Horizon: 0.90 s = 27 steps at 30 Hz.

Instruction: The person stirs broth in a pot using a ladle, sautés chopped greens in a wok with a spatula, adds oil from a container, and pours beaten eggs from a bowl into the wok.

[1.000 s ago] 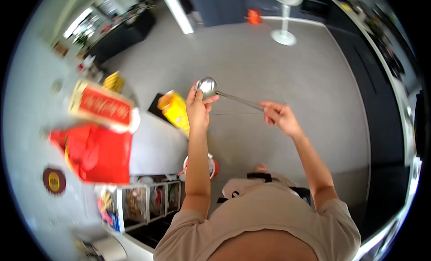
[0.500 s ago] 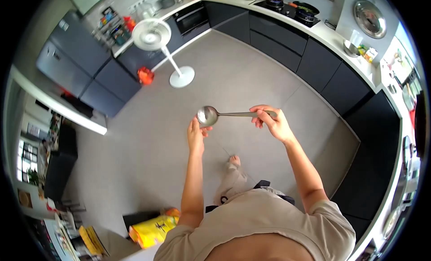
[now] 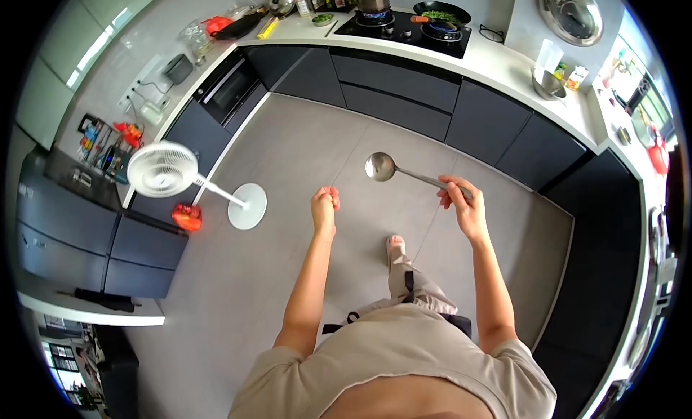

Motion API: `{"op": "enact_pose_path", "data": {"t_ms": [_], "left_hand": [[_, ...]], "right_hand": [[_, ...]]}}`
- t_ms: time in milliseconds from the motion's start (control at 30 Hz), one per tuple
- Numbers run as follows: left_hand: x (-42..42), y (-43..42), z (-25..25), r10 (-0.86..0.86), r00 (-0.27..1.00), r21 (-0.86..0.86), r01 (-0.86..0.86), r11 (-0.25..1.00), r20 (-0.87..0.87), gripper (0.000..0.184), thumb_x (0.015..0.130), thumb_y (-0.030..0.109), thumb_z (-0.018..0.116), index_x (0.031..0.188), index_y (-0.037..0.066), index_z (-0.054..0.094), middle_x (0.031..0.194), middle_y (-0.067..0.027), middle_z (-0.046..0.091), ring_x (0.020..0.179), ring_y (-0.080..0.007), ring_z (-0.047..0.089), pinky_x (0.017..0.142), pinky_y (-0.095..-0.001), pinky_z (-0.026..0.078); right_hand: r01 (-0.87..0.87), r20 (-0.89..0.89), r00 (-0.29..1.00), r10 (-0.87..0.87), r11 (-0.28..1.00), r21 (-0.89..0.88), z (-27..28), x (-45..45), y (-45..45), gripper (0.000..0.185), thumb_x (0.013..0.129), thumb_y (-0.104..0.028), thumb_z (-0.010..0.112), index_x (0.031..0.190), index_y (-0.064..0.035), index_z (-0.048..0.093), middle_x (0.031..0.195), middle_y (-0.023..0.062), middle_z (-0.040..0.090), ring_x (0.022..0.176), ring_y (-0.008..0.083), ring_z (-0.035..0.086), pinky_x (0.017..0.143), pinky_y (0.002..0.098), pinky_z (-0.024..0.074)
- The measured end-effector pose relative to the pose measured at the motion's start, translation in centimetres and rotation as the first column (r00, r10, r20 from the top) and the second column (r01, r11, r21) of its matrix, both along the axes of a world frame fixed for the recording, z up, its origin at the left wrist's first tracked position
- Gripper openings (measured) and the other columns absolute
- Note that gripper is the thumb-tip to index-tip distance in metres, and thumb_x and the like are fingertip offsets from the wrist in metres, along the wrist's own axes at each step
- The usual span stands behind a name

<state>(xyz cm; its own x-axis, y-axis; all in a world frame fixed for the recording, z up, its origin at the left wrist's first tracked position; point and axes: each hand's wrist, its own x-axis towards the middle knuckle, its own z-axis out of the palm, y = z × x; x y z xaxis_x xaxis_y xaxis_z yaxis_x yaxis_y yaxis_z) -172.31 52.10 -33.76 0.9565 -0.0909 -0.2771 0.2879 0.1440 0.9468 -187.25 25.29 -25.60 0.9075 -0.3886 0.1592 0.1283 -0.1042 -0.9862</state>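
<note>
A metal ladle (image 3: 380,167) with a round bowl and long handle is held over the floor ahead of me. My right hand (image 3: 467,206) grips it by the handle's end, with the bowl pointing left. The bowl looks empty. Apart from the ladle, my left hand (image 3: 325,208) is raised with its fingers curled into a loose fist, and nothing shows in it.
A white fan (image 3: 247,206) stands on the floor at left, near a red bag (image 3: 187,217). Along the counter (image 3: 497,73) are a stove (image 3: 400,36) with a lidded pot (image 3: 375,0), a wok (image 3: 441,14) of greens, and a metal bowl (image 3: 548,84).
The ladle's bowl has left my left hand, whose fingers have curled closed. My right hand still holds the handle. The view has turned and moved nearer the stove.
</note>
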Motion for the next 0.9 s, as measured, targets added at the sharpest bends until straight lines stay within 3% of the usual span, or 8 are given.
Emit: {"op": "enact_pose_path", "data": {"t_ms": [200,300,467,567,600,700,800,900], "left_hand": [[19.8,-8.4,3.6,-0.087,0.996,0.151,0.083,0.985,0.02,0.022,0.092,0.025,0.06,0.1,0.005,0.063,0.083,0.0032,0.054,0.076,-0.0058,0.049,0.071,-0.0216,0.041],[30.5,-10.6,3.3,-0.071,0.981,0.177,0.038,0.983,0.181,0.017,0.092,0.022,0.059,0.102,0.009,0.064,0.089,0.0024,0.06,0.085,-0.0076,0.055,0.075,-0.0232,0.041],[49.9,-16.3,6.6,-0.117,0.916,0.208,0.038,0.977,0.383,0.025,0.094,0.019,0.059,0.113,0.003,0.062,0.11,-0.0047,0.064,0.104,-0.0113,0.057,0.092,-0.0258,0.042],[63.2,-21.6,8.7,-0.245,0.825,0.34,0.068,0.938,0.51,0.026,0.095,0.018,0.058,0.114,0.0,0.062,0.113,-0.0075,0.065,0.107,-0.0134,0.058,0.093,-0.0263,0.043],[67.2,-23.6,8.7,-0.253,0.791,0.379,0.028,0.925,0.557,0.025,0.091,0.019,0.061,0.109,0.003,0.065,0.108,-0.0099,0.067,0.101,-0.0198,0.062,0.09,-0.0318,0.047],[78.0,-30.1,11.1,-0.398,0.565,0.506,-0.041,0.862,0.723,0.025,0.087,0.022,0.064,0.104,0.003,0.066,0.098,-0.0122,0.069,0.093,-0.0256,0.065,0.083,-0.0349,0.05],[88.7,-38.3,12.2,-0.548,0.496,0.652,-0.048,0.757,0.673,0.026,0.088,0.025,0.063,0.105,0.004,0.067,0.104,-0.0109,0.069,0.101,-0.0249,0.065,0.087,-0.0338,0.049],[97.0,-46.3,12.5,-0.644,0.367,0.728,-0.165,0.665,0.671,0.03,0.083,0.032,0.065,0.104,0.012,0.068,0.105,-0.0097,0.068,0.104,-0.0327,0.059,0.088,-0.0471,0.044]], "right_hand": [[0.092,0.031,0.995,-0.094,0.994,0.06,1.2,20.6,-7.8,0.029,0.099,-0.021,0.051,0.11,0.0026,0.064,0.077,0.0063,0.063,0.068,0.01,0.054,0.064,0.0252,0.0473],[0.107,0.083,0.99,-0.112,0.993,0.057,2.3,30.2,-10.4,0.029,0.099,-0.021,0.051,0.111,0.0019,0.063,0.078,0.0063,0.063,0.068,0.01,0.055,0.065,0.0246,0.0473],[0.145,0.091,0.985,-0.15,0.988,0.058,2.1,44.9,-14.4,0.029,0.1,-0.021,0.051,0.111,0.0023,0.064,0.078,0.0063,0.064,0.067,0.0099,0.056,0.063,0.0245,0.0473],[0.243,0.106,0.962,-0.25,0.967,0.082,1.3,52.7,-16.8,0.028,0.099,-0.021,0.052,0.111,0.0006,0.065,0.078,0.005,0.065,0.068,0.0091,0.056,0.064,0.0236,0.047],[0.284,0.097,0.951,-0.293,0.954,0.095,0.7,55.0,-17.4,0.028,0.099,-0.022,0.052,0.111,0.0005,0.065,0.078,0.0053,0.065,0.068,0.009,0.056,0.064,0.0234,0.0468],[0.358,0.083,0.926,-0.368,0.926,0.117,0.1,60.9,-19.5,0.028,0.099,-0.02,0.052,0.111,0.0007,0.065,0.077,0.007,0.064,0.067,0.009,0.056,0.063,0.0231,0.0461],[0.428,0.071,0.894,-0.442,0.89,0.157,0.8,65.9,-21.6,0.027,0.099,-0.019,0.052,0.111,0.0018,0.064,0.078,0.008,0.064,0.067,0.0099,0.056,0.063,0.0233,0.0462],[0.493,0.064,0.859,-0.508,0.855,0.161,1.3,69.7,-23.9,0.027,0.099,-0.018,0.051,0.111,0.003,0.064,0.079,0.0078,0.065,0.068,0.0104,0.057,0.064,0.0232,0.0465]]}}
